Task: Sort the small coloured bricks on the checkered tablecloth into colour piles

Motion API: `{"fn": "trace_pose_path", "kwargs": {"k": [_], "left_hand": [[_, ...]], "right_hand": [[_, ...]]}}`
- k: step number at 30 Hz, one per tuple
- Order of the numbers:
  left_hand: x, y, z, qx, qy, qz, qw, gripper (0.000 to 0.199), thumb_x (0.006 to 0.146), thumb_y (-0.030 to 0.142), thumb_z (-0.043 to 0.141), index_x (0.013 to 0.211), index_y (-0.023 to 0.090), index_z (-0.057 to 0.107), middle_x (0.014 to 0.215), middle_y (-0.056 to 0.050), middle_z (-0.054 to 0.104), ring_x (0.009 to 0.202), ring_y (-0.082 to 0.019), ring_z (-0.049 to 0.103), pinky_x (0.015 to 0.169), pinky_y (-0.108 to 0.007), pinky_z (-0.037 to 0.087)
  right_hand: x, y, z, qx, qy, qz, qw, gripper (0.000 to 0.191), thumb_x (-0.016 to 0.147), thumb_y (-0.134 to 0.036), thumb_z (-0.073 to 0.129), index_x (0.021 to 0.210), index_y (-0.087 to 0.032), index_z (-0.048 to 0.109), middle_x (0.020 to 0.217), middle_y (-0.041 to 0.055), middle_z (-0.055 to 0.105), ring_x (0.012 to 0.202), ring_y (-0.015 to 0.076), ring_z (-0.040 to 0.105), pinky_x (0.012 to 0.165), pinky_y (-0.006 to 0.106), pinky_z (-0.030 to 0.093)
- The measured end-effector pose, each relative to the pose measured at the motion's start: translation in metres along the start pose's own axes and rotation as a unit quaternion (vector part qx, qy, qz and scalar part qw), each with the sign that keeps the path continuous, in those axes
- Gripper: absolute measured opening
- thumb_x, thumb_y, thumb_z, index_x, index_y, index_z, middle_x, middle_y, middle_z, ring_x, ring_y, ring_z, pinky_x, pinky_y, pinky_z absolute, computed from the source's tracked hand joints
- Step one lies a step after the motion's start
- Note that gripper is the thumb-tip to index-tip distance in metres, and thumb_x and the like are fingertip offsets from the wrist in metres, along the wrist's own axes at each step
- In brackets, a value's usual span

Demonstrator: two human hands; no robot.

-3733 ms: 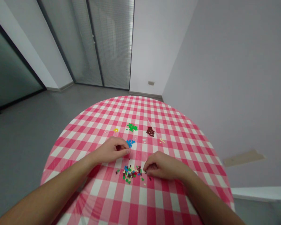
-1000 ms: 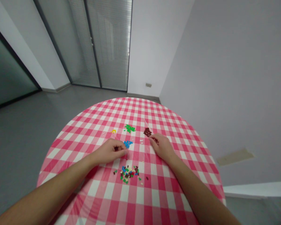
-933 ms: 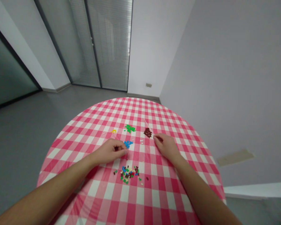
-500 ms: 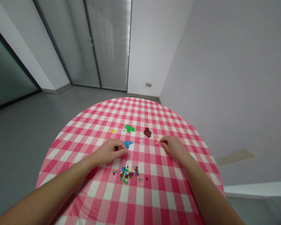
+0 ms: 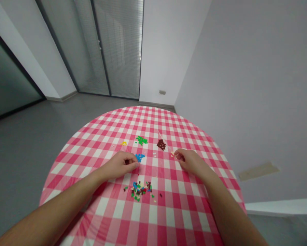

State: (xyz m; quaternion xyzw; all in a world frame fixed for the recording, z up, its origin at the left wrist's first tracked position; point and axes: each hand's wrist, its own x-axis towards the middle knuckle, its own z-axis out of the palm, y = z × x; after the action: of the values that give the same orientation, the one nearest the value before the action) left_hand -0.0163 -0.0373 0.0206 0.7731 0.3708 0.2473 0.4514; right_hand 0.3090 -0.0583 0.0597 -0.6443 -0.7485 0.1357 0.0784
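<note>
On the bench (image 5: 189, 218), the right hand (image 5: 193, 163) has reached the cream pieces (image 5: 172, 154), fingers (image 5: 178, 151) curled like the left hand's (image 5: 116, 165), grips unclear.

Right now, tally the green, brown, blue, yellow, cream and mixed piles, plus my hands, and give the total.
Green pile: 1
Brown pile: 1
Blue pile: 1
Yellow pile: 1
Cream pile: 1
Mixed pile: 1
Hands: 2, left hand and right hand
Total: 8
Single pieces within the piles are too small to count.
</note>
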Motion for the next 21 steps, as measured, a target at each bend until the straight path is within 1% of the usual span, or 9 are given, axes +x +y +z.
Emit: {"fn": "trace_pose_path", "kwargs": {"k": [4, 6, 8, 10, 13, 14, 16, 19, 21], "left_hand": [[0.001, 0.000, 0.000, 0.007, 0.001, 0.000, 1.000, 0.027, 0.092, 0.034, 0.060, 0.073, 0.015, 0.065, 0.058, 0.002, 0.052, 0.053, -0.010, 0.043, 0.052, -0.024, 0.032], [0.000, 0.002, -0.001, 0.017, -0.002, -0.001, 1.000, 0.028, 0.091, 0.034, 0.059, 0.072, 0.015, 0.065, 0.058, 0.002, 0.052, 0.053, -0.010, 0.044, 0.051, -0.024, 0.033], [-0.001, 0.004, -0.004, 0.046, -0.007, 0.010, 0.999, 0.027, 0.092, 0.034, 0.059, 0.074, 0.015, 0.067, 0.059, 0.001, 0.056, 0.054, -0.011, 0.047, 0.053, -0.024, 0.034], [-0.001, 0.007, -0.008, 0.090, -0.006, 0.036, 0.995, 0.027, 0.092, 0.034, 0.058, 0.076, 0.016, 0.068, 0.064, -0.001, 0.061, 0.058, -0.012, 0.052, 0.055, -0.025, 0.037], [-0.002, 0.010, -0.014, 0.139, 0.005, 0.071, 0.988, 0.027, 0.094, 0.034, 0.056, 0.078, 0.016, 0.069, 0.070, -0.004, 0.066, 0.063, -0.014, 0.057, 0.059, -0.026, 0.039], [-0.002, 0.010, -0.016, 0.144, 0.003, 0.077, 0.987, 0.028, 0.094, 0.034, 0.056, 0.079, 0.016, 0.069, 0.072, -0.004, 0.067, 0.064, -0.014, 0.058, 0.060, -0.026, 0.040], [-0.002, 0.011, -0.016, 0.144, -0.013, 0.082, 0.986, 0.027, 0.095, 0.034, 0.056, 0.080, 0.017, 0.070, 0.074, -0.005, 0.068, 0.065, -0.014, 0.059, 0.061, -0.027, 0.041], [-0.003, 0.011, -0.014, 0.139, -0.042, 0.087, 0.986, 0.025, 0.096, 0.032, 0.055, 0.082, 0.017, 0.071, 0.078, -0.005, 0.071, 0.068, -0.014, 0.061, 0.063, -0.026, 0.042], [-0.003, 0.011, -0.013, 0.139, -0.048, 0.091, 0.985, 0.025, 0.096, 0.030, 0.055, 0.083, 0.018, 0.071, 0.080, -0.005, 0.072, 0.070, -0.015, 0.062, 0.064, -0.026, 0.043]], "right_hand": [[0.004, 0.001, 0.000, -0.022, -0.024, 0.002, 0.999, 0.023, 0.083, -0.010, 0.050, 0.076, -0.018, 0.070, 0.080, 0.0077, 0.073, 0.067, 0.0167, 0.061, 0.059, 0.026, 0.036], [0.007, 0.002, 0.002, -0.032, -0.033, 0.000, 0.999, 0.023, 0.083, -0.010, 0.051, 0.072, -0.017, 0.069, 0.080, 0.0076, 0.073, 0.069, 0.0171, 0.062, 0.061, 0.026, 0.036], [0.009, 0.003, 0.004, -0.040, -0.027, 0.000, 0.999, 0.022, 0.085, -0.011, 0.052, 0.074, -0.017, 0.070, 0.082, 0.0076, 0.073, 0.072, 0.0180, 0.063, 0.062, 0.027, 0.037], [0.010, 0.001, 0.006, -0.046, -0.017, -0.001, 0.999, 0.021, 0.088, -0.015, 0.052, 0.079, -0.018, 0.072, 0.085, 0.0081, 0.074, 0.076, 0.0193, 0.064, 0.064, 0.027, 0.038], [0.007, -0.009, 0.007, -0.044, -0.009, -0.023, 0.999, 0.021, 0.090, -0.018, 0.054, 0.084, -0.017, 0.074, 0.090, 0.0093, 0.075, 0.079, 0.0206, 0.065, 0.066, 0.028, 0.040], [0.005, -0.014, 0.008, -0.030, -0.010, -0.043, 0.999, 0.021, 0.090, -0.018, 0.054, 0.085, -0.018, 0.074, 0.091, 0.0089, 0.075, 0.080, 0.0206, 0.066, 0.068, 0.028, 0.041], [0.000, -0.026, 0.012, 0.020, -0.035, -0.112, 0.993, 0.020, 0.089, -0.016, 0.056, 0.087, -0.019, 0.075, 0.092, 0.0067, 0.076, 0.081, 0.0192, 0.067, 0.072, 0.027, 0.044], [-0.007, -0.043, 0.019, 0.079, -0.109, -0.224, 0.965, 0.018, 0.089, -0.016, 0.059, 0.090, -0.020, 0.077, 0.091, 0.0041, 0.077, 0.081, 0.0170, 0.068, 0.075, 0.025, 0.046], [-0.010, -0.050, 0.023, 0.076, -0.128, -0.260, 0.954, 0.018, 0.089, -0.016, 0.060, 0.091, -0.020, 0.077, 0.090, 0.0038, 0.076, 0.080, 0.0162, 0.068, 0.073, 0.024, 0.046]]}}
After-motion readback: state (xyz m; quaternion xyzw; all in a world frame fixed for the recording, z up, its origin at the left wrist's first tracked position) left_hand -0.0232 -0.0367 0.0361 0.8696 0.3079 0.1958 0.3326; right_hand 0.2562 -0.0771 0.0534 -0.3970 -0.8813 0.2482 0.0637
